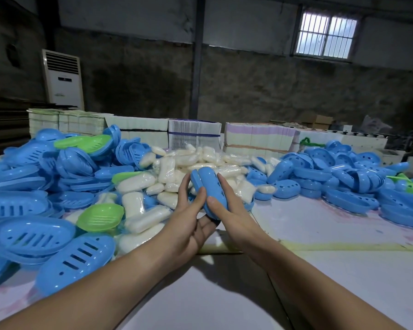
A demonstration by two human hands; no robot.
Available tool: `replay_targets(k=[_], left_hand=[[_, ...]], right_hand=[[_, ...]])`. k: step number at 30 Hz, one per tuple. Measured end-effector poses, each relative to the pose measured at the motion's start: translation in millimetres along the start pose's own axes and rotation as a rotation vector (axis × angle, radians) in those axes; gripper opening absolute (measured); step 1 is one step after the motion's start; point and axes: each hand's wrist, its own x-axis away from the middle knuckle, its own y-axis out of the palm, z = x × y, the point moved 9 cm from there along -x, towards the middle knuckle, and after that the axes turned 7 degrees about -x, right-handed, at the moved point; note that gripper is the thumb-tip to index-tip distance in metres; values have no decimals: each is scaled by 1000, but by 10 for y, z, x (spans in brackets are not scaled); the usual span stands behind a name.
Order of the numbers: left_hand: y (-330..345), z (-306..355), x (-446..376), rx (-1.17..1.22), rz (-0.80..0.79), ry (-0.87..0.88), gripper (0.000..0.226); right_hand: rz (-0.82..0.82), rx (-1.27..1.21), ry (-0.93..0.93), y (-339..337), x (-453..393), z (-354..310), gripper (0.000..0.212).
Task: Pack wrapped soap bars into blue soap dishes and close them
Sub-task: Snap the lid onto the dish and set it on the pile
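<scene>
Above the near white bench point(343, 270), the left hand point(191, 225) and right hand point(229, 210) together grip a closed blue soap dish point(210, 186), thumbs pressing its top. Beyond lies a heap of wrapped soap bars point(177, 167), flanked left and right by blue dish halves point(34, 234).

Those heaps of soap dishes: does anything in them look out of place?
Yes. A few green dishes sit among the blue ones: one green dish at the left pile's near edge beside the wrapped soap bars, another atop the left pile. Only colour sets them apart; no damage shows.
</scene>
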Motion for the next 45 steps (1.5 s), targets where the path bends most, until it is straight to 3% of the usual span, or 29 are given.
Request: replay_targets(k=[3, 8, 18, 30, 45], left_hand=[[13, 11, -1, -51, -26, 9, 65], [-11, -4, 1, -136, -56, -14, 65], [-72, -2, -6, -247, -41, -39, 52], [-88, 12, -35, -211, -39, -37, 40], [-104, 10, -12, -346, -49, -72, 47]], right_hand=[[-4, -13, -36, -13, 4, -13, 55], [3, -54, -67, -63, 15, -22, 72], [-56, -106, -76, -85, 35, -30, 68], [-109, -181, -49, -45, 21, -35, 59], [-83, -54, -8, -179, 18, 6, 56]])
